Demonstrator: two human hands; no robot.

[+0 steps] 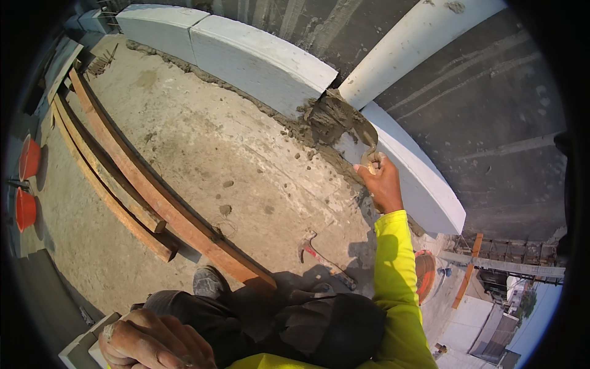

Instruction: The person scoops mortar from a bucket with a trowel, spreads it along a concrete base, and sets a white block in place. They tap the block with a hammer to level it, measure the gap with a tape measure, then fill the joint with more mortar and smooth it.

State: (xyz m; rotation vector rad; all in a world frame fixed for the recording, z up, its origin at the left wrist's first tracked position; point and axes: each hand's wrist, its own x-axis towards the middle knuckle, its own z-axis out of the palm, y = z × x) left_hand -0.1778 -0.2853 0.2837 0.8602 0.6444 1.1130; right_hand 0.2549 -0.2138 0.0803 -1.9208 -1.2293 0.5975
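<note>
My right hand point(382, 186) is closed round the handle of a trowel point(367, 130). The trowel's blade is smeared with grey mortar and reaches into the gap between two white blocks. Wet mortar point(326, 120) fills part of that gap, at the foot of a white pipe point(418, 40). On the left side of the gap stands a white block point(261, 64); on the right side is another white block point(418, 172). My left hand point(157, 341) is low at the left, by my knee, its fingers curled in. Its palm is hidden, so what it holds, if anything, does not show.
A hammer point(319, 258) lies on the concrete floor between my feet and the blocks. Long timber beams point(160, 187) stretch along the left. Two orange buckets point(27, 184) stand at the far left, and an orange round tub point(424, 275) is beyond my right sleeve. A dark wall point(485, 129) rises behind.
</note>
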